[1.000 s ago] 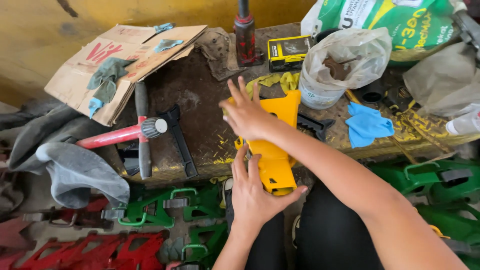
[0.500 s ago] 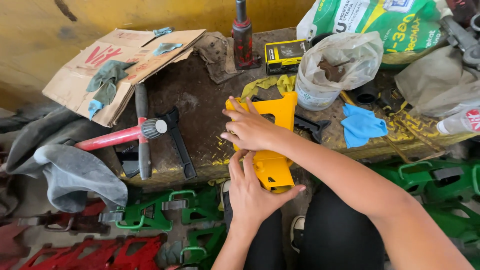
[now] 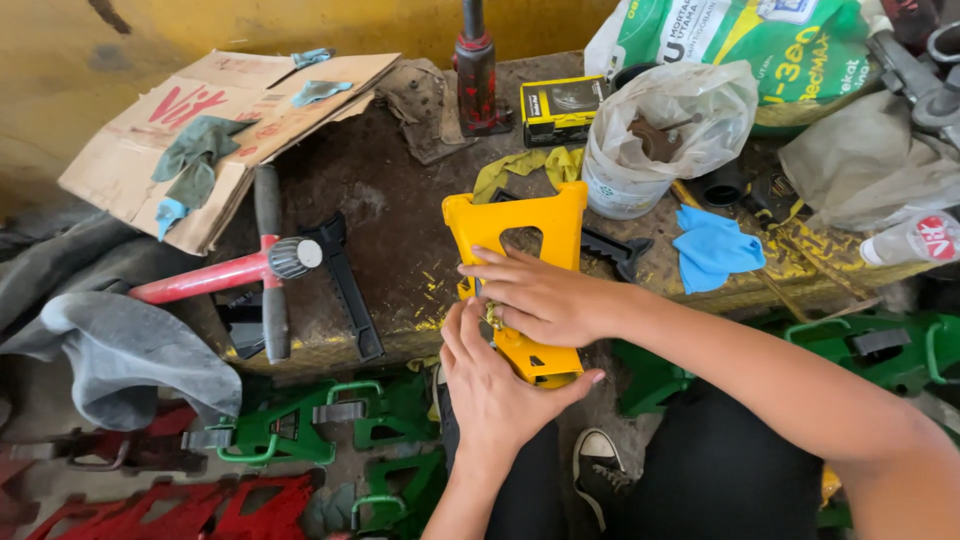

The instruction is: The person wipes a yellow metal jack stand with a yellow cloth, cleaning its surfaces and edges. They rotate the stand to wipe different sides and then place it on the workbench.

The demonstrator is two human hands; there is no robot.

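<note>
A yellow metal jack stand (image 3: 520, 225) lies lengthwise on the dirty brown bench (image 3: 400, 220), with its lower end over the front edge. My right hand (image 3: 545, 295) lies across the stand's middle, its fingers reaching to the left edge. Just below it, my left hand (image 3: 490, 385) grips the lower end, thumb hooked around the right side. A small brass-coloured part (image 3: 492, 320) shows between the fingers of both hands. My hands touch each other.
A red-handled tool (image 3: 215, 275) and a black bar (image 3: 345, 290) lie to the left, with cardboard (image 3: 240, 110) and rags behind. To the right are a bag-lined bucket (image 3: 660, 130), a blue cloth (image 3: 715, 245) and a yellow box (image 3: 560, 108). Green stands (image 3: 290, 425) and red stands (image 3: 230, 505) lie on the floor.
My right hand has slid down the yellow stand toward me until it meets my left hand. My left hand stays on the stand's lower end.
</note>
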